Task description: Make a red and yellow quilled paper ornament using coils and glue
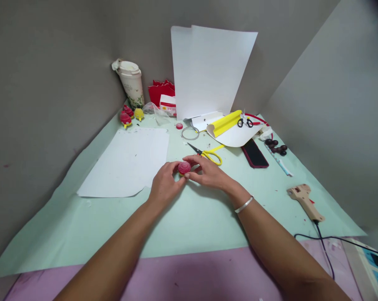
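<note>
Both my hands meet over the middle of the pale green sheet (189, 217). Between them sits a small round pink-red coiled paper dome (184, 167). My left hand (165, 184) has its fingers curled against the dome's left and lower side. My right hand (209, 171) pinches the dome from the right, thumb and forefinger closed on it. A silver bangle (243, 205) circles my right wrist. Yellow-handled scissors (209, 154) lie just behind my right hand.
A white sheet (128, 161) lies to the left. Behind stand a propped white sheet (209, 71), a cup (132, 83), finished paper pieces (126, 118), a yellow roll (226, 123) and small scissors (245, 121). A phone (254, 153), dark beads (275, 146) and a corded glue gun (304, 200) lie right.
</note>
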Tool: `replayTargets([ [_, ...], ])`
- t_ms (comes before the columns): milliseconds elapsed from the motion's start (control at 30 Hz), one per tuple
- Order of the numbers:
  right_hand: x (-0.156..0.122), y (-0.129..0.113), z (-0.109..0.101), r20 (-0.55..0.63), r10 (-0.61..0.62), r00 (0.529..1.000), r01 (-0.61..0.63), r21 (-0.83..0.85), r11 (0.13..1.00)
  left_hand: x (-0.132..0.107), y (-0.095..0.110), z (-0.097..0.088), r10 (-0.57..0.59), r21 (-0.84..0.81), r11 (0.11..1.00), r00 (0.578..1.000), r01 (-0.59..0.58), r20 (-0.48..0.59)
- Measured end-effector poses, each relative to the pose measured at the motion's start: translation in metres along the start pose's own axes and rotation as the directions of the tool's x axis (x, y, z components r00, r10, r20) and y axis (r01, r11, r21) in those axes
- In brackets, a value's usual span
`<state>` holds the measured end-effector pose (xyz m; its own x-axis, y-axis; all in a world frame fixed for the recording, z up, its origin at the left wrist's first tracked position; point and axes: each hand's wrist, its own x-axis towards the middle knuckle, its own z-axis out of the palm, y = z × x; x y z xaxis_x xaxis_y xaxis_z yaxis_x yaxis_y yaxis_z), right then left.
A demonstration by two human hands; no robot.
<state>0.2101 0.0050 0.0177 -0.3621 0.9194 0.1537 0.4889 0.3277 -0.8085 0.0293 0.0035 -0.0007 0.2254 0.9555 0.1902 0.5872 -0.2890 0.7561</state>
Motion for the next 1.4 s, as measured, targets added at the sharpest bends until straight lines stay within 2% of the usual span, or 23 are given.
replayTargets([
  [200, -0.0003, 0.0017, 0.0009, -0.01, -0.028, 1.0, 0.028, -0.01, 1.0, -0.0005, 0.0016, -0.0004, 0.004, 0.01, 1.0, 1.0, -0.004, -0.001],
  [900, -0.0005, 0.0007, 0.0003, 0.003, -0.001, 1.0, 0.001, 0.025, 1.0, -0.0004, 0.0014, -0.0007, -0.005, 0.008, 1.0, 1.0, 0.005, -0.006],
  [1167, -0.0003, 0.0041, -0.0027, 0.017, -0.006, 1.0, 0.006, 0.008, 1.0, -0.001, 0.0047, -0.0032, -0.025, -0.014, 1.0, 1.0, 0.025, -0.001],
  [1400, 0.0004, 0.0051, -0.003, 0.015, 0.005, 1.0, -0.005, -0.035, 0.999, 0.0002, 0.0022, -0.0023, -0.002, 0.033, 0.999, 1.0, 0.002, -0.01],
])
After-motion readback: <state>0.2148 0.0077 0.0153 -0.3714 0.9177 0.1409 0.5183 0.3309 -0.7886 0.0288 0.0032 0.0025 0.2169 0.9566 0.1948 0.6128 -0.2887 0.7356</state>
